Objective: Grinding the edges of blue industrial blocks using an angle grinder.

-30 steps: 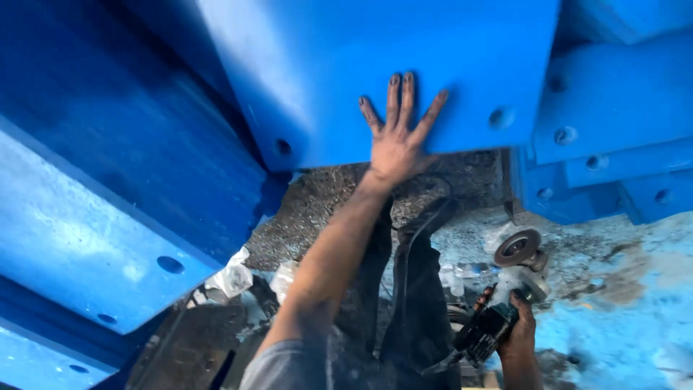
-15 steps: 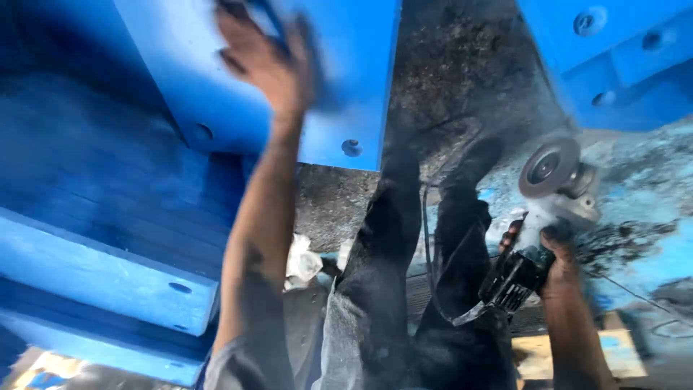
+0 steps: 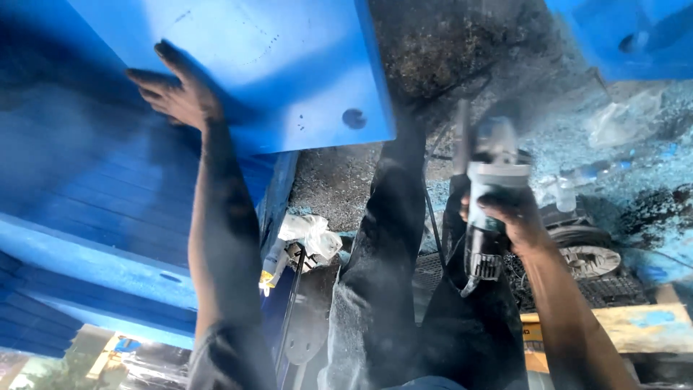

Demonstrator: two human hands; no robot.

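Right hand (image 3: 509, 217) wrapped tight round the angle grinder (image 3: 487, 195), body near upright with disc end up, well right of the blue panel (image 3: 289, 65); left hand (image 3: 177, 94) lies flat and open against that panel's left edge, nearer.

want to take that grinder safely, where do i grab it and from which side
Grip the grinder round its slim dark body, where the right hand holds it now, coming from the rear, cord end. The disc sits at the far, pale head end, so that end is best kept clear. The left hand rests on the blue panel.
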